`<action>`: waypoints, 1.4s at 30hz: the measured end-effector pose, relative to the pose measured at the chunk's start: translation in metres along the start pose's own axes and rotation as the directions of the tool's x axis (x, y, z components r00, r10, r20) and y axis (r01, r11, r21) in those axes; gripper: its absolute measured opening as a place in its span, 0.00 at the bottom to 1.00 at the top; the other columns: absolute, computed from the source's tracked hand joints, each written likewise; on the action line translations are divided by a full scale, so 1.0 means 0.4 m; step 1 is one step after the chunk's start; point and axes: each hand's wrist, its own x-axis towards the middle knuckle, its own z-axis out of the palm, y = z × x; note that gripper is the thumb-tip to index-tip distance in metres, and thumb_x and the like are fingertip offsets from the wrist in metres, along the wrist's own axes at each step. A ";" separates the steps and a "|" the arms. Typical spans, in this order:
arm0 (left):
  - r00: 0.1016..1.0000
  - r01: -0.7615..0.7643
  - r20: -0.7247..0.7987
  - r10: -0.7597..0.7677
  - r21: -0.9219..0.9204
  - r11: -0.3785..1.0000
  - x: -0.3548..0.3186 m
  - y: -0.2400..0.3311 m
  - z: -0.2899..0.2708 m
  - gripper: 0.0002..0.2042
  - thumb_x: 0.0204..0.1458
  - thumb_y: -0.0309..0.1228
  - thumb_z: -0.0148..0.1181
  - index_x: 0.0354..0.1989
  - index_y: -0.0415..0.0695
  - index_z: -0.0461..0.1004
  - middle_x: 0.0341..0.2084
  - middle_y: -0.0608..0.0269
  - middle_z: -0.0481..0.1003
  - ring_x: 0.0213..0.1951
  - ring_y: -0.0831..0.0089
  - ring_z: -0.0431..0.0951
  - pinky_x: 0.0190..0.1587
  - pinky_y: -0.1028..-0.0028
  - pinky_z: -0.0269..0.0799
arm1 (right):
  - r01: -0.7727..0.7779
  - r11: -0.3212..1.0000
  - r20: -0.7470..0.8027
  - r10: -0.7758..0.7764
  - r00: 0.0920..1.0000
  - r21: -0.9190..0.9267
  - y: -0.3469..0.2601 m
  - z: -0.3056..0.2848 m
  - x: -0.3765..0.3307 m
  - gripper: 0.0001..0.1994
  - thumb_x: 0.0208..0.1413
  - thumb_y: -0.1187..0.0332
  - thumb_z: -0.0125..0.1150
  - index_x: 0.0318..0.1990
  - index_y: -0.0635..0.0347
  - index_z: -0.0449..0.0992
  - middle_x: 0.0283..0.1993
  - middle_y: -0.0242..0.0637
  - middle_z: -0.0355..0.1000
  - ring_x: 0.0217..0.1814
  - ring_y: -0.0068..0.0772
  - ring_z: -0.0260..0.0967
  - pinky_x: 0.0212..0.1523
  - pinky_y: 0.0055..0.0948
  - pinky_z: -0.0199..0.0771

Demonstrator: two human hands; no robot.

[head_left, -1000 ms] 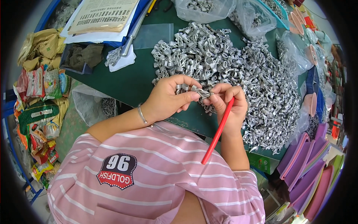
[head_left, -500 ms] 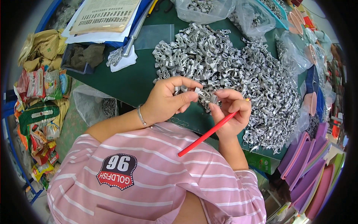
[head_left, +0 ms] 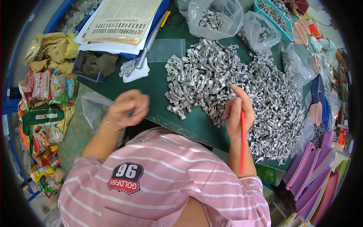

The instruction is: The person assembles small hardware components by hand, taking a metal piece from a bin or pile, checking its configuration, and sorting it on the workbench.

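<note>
Two hands at a heap of grey metal loops

One red stick (head_left: 242,140) is gripped in the right hand (head_left: 237,113), lying down along the wrist, while that hand's fingertips touch the near edge of the pile of metal loops (head_left: 234,87) spread on the green table (head_left: 155,85). Off the table's near-left edge, the left hand (head_left: 126,108) is blurred and curled closed; whether it holds anything cannot be told. Clear bags of loops (head_left: 213,17) sit beyond the pile, papers (head_left: 121,19) at far left.
</note>
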 end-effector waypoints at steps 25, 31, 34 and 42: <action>0.983 0.140 -0.176 -0.049 0.557 0.818 0.195 -0.097 0.146 0.09 0.50 0.22 0.54 0.40 0.35 0.69 0.24 0.62 0.73 0.23 0.78 0.74 0.26 0.81 0.72 | -0.344 0.828 0.309 0.219 0.925 0.442 0.008 0.053 -0.015 0.09 0.51 0.79 0.52 0.29 0.58 0.59 0.33 0.39 0.70 0.27 0.21 0.63 0.28 0.18 0.65; 0.970 0.127 -0.244 -0.001 0.503 0.855 0.184 -0.111 0.141 0.08 0.51 0.24 0.54 0.38 0.36 0.71 0.20 0.64 0.73 0.21 0.80 0.73 0.25 0.82 0.70 | -0.514 0.620 0.317 0.406 0.857 0.593 0.023 0.033 -0.031 0.08 0.53 0.78 0.52 0.29 0.59 0.58 0.36 0.44 0.71 0.32 0.25 0.69 0.29 0.20 0.70; 0.966 -0.132 -0.011 0.259 0.840 0.526 0.183 -0.092 0.174 0.10 0.43 0.20 0.60 0.36 0.36 0.73 0.23 0.60 0.73 0.25 0.75 0.74 0.27 0.79 0.70 | -0.474 0.589 0.357 0.312 0.881 0.655 0.051 0.044 -0.038 0.10 0.50 0.80 0.54 0.28 0.58 0.58 0.37 0.45 0.70 0.35 0.27 0.70 0.32 0.22 0.72; 0.961 -0.160 -0.020 0.275 0.773 0.614 0.165 -0.134 0.167 0.09 0.45 0.20 0.59 0.35 0.35 0.73 0.25 0.61 0.73 0.26 0.77 0.74 0.29 0.81 0.70 | 0.073 0.882 -0.019 -0.073 0.997 0.466 0.043 0.058 -0.045 0.17 0.40 0.83 0.64 0.27 0.58 0.57 0.39 0.47 0.69 0.33 0.25 0.67 0.32 0.21 0.69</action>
